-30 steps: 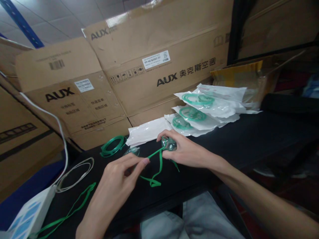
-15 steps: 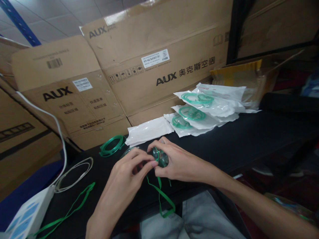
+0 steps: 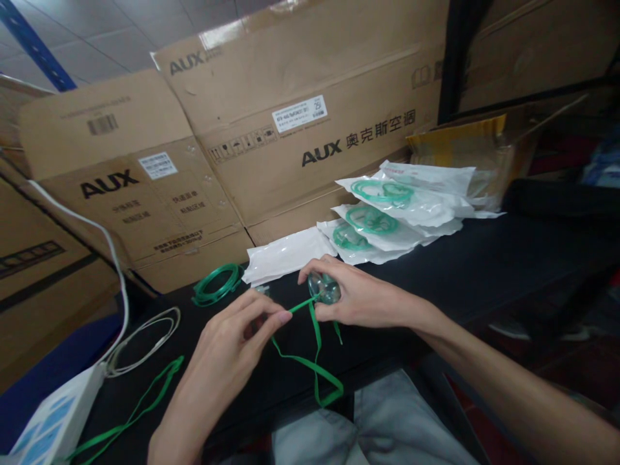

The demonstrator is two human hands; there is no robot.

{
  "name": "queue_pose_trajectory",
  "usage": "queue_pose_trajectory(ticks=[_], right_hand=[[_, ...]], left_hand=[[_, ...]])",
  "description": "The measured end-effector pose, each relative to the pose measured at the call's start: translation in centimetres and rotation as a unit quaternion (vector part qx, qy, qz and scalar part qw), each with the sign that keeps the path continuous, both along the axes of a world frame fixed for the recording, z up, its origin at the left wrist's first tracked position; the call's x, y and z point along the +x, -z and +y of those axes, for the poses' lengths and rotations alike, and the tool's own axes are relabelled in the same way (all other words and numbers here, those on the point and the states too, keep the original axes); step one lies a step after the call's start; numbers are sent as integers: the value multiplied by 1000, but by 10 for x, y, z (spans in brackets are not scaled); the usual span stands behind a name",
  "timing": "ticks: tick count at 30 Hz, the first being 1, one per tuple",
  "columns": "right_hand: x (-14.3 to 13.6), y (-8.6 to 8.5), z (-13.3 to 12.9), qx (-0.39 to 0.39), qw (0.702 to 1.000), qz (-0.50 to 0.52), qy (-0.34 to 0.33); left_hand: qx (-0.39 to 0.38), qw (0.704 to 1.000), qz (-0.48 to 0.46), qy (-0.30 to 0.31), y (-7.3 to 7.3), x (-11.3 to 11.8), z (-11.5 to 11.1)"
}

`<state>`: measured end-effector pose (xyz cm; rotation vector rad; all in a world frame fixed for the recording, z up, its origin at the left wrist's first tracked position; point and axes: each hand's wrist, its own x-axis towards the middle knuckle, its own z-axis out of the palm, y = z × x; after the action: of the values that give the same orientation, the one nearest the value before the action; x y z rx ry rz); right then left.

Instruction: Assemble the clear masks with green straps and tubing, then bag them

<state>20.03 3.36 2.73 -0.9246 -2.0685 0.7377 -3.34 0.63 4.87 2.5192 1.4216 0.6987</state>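
Note:
My right hand (image 3: 351, 294) is wrapped round a clear, green-tinted plastic mask (image 3: 325, 289), partly covered by the fingers. Between thumb and fingers, my left hand (image 3: 245, 329) pinches a green elastic strap (image 3: 303, 304), which is stretched tight to the mask. The rest of the strap hangs in a loop below the hands, over the table edge. Just behind my left hand a small clear plastic piece shows in part. A coil of green tubing (image 3: 216, 284) lies beyond it to the left.
White-backed pouches (image 3: 421, 210) with green tubing are stacked at right; a white packet (image 3: 290, 255) lies beside them. Cardboard boxes (image 3: 310, 77) line the back of the black table (image 3: 465, 271). At left are a power strip (image 3: 58, 413), a pale cable (image 3: 145, 339) and another green strap (image 3: 138, 413).
My hands have moved apart. The left has drawn the strap end out from the mask to the left, and the right has shifted slightly right with the mask.

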Motion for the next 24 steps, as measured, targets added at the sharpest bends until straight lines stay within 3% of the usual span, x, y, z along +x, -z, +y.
queue_pose_trajectory(ticks=[11,15,21,24], right_hand=[[-13,7,-6,0,999,-29,-42],[-10,5,-6,-8,999,-27,-40],[6,0,4,17,999,-4,31],[8,0,7,17,1000,24,6]], left_hand=[[-6,1000,-21,19,7,19,-2],[-15,999,-18,34,6,15,-2],[11,999,-23,-27,0,-7,3],[-3,995,-66,-77,2,-2,3]])
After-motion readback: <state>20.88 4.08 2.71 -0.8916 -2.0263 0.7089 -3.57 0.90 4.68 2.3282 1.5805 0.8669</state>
